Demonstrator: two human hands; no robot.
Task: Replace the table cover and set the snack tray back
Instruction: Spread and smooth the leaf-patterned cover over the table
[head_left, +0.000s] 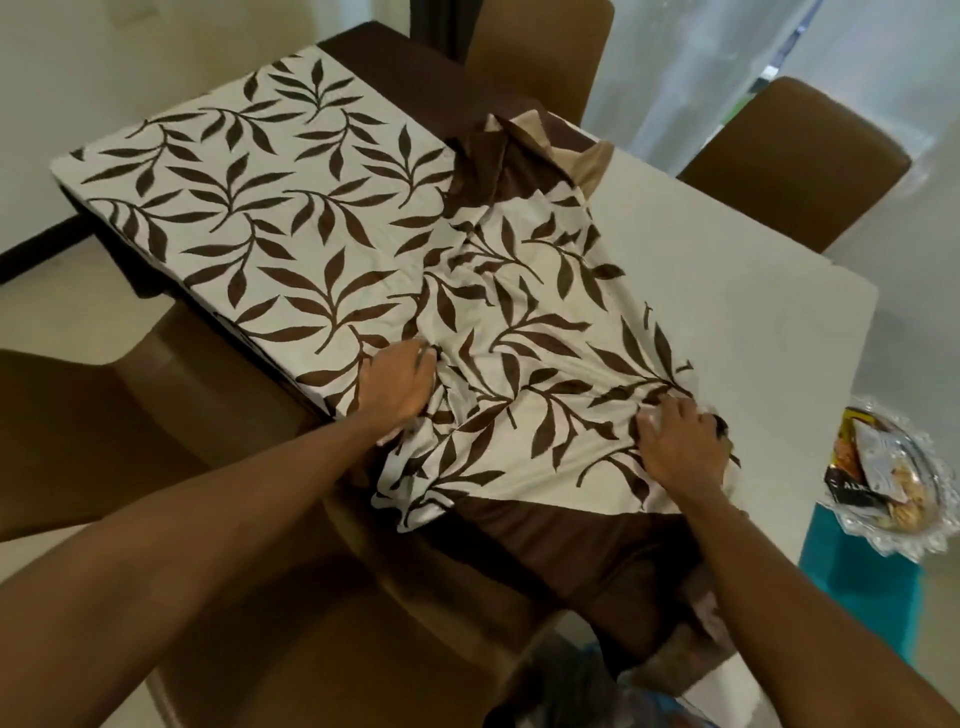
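Note:
A cream table cover (270, 208) with brown leaf print and a dark brown border lies over the left part of the white table (727, 260). Its right half is bunched and wrinkled, leaving the table's right side bare. My left hand (400, 387) grips a fold of the cover near the table's near edge. My right hand (683, 447) grips the bunched cloth further right, close to the brown border. A clear glass snack tray (930, 535) with snack packets sits on a teal stool (857, 582) at the far right.
Brown chairs stand around the table: one at the back (540, 47), one at the back right (795, 161), one at the near left (88, 431) and one below my arms (337, 623). A white wall is on the left, curtains on the right.

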